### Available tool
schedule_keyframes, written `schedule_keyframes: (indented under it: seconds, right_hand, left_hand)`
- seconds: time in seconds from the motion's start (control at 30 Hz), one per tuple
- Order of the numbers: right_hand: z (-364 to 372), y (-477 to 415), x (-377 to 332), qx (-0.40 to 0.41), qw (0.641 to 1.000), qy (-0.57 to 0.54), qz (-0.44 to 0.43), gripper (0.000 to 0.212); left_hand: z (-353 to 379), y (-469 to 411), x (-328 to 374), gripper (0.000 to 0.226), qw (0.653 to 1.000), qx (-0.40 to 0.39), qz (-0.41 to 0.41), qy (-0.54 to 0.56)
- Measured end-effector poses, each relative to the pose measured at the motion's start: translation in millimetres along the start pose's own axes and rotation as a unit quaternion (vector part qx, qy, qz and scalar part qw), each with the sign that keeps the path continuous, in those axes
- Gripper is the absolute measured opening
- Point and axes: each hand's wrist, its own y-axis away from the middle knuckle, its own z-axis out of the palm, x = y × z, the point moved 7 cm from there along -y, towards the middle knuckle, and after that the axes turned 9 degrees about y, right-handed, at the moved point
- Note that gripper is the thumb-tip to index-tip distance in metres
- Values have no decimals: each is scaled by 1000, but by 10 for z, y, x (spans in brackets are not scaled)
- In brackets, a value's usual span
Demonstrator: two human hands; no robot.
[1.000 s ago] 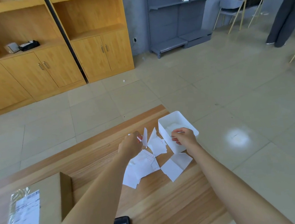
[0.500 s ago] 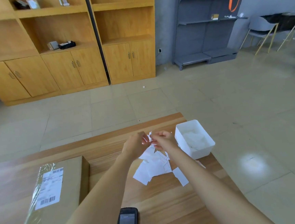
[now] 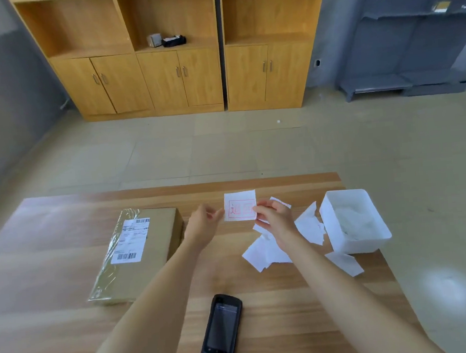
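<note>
Since half a second ago, the hands have been drawn apart and a paper slip [image 3: 240,204] has been lifted clear of the scraps and spread between them.

The slip is white, with a red boxed stamp facing the camera. It is held upright in the air above the far middle of the table [image 3: 52,276]. Its left edge is pinched by the fingertips of the left hand [image 3: 203,225]. Its right edge is pinched between thumb and fingers of the right hand [image 3: 276,219], and the other fingers are curled. Nothing else is held by either hand.

A pile of white paper scraps [image 3: 264,254] is spread on the table under and just right of the right hand. One scrap lies apart, nearer and to the right. A white box [image 3: 357,245] is set at the right edge of the table, touching the pile, and crumpled white paper [image 3: 354,222] is seen inside it.

A flat brown parcel [image 3: 158,239] with a barcode label [image 3: 131,238] is laid left of the left forearm. A black handheld scanner [image 3: 222,336] is laid near, between the forearms, screen up. Wooden cabinets [image 3: 178,79] are seen across the floor, and a grey shelf [image 3: 412,48] far right.
</note>
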Motion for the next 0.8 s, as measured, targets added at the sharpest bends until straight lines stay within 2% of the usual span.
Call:
schedule_keyframes:
  seconds: [0.1, 0.17, 0.43, 0.5, 0.6, 0.8]
  right_hand:
    - [179, -9, 58, -39, 999, -4, 8, 9]
    - [297, -17, 97, -59, 998, 4, 14, 10]
    - [640, 58, 177, -80, 996, 10, 27, 10]
    - [718, 85, 207, -75, 997, 9, 28, 10]
    - [880, 150, 292, -57, 998, 22, 26, 7]
    - [1410, 358, 548, 4, 998, 49, 36, 8]
  left_hand:
    - [-160, 19, -172, 20, 991, 13, -55, 124]
    - [-234, 69, -182, 11, 987, 15, -57, 146]
    - [-512, 184, -327, 6, 975, 38, -66, 211]
    - [-580, 200, -383, 5, 975, 21, -70, 209]
    - [-701, 210, -523, 17, 976, -19, -76, 201]
    - [-1146, 186, -959, 19, 980, -48, -104, 164]
